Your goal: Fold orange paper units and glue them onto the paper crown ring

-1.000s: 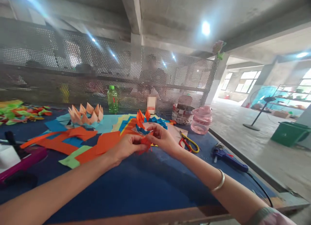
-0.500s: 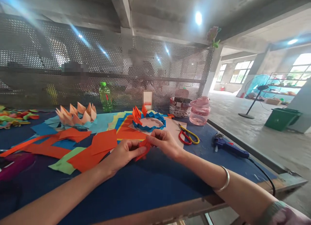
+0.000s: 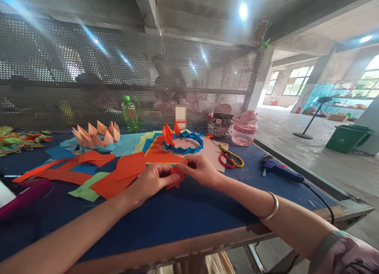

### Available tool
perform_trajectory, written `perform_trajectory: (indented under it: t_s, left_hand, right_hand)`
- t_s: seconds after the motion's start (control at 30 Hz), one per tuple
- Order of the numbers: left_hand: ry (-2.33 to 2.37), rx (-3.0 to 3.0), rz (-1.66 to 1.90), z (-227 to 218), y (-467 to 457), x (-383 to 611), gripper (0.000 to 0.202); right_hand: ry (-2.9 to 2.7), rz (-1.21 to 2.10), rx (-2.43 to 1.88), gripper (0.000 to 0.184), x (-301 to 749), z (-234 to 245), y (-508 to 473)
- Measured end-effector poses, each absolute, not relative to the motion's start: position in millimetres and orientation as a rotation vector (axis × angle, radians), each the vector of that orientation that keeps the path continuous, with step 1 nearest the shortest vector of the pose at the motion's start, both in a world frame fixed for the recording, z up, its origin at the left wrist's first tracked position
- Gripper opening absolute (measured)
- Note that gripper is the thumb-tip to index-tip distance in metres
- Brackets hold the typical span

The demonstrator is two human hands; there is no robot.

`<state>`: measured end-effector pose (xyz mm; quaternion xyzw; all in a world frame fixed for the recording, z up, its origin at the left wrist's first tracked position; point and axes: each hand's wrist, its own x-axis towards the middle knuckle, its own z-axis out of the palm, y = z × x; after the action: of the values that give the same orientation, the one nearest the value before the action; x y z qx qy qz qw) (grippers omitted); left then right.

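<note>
My left hand [image 3: 152,181] and my right hand [image 3: 199,171] both pinch a small folded piece of orange paper [image 3: 177,177] between their fingertips, above the blue table top [image 3: 162,222]. Just beyond them lies a ring of folded blue paper [image 3: 182,147] with orange paper points at its far side. It rests on layered coloured paper sheets. Loose orange paper sheets [image 3: 118,175] and a green paper strip [image 3: 84,192] lie left of my left hand. Farther left stands a peach paper crown [image 3: 96,136].
Red-and-yellow-handled scissors [image 3: 230,158] and a blue hot glue gun [image 3: 280,172] with a black cord lie right of my right hand. A green bottle [image 3: 129,114], woven paper cup [image 3: 220,124] and pink plastic jar [image 3: 244,128] stand at the back, before a perforated metal screen [image 3: 118,68].
My view has tilted down, so the table sits higher in the frame and more of its front edge shows. Both hands keep their pinch on the orange paper piece.
</note>
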<state>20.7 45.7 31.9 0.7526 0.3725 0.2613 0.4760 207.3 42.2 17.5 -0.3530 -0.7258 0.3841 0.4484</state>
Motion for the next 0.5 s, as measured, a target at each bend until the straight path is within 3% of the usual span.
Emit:
perform_trajectory:
  t_s: [0.5]
  left_hand:
    - [0.933, 1.807, 0.683, 30.4, 49.8, 19.8, 0.047]
  right_hand:
    - [-1.762, 0.937, -0.894, 0.05, 212.6, 20.5, 43.8]
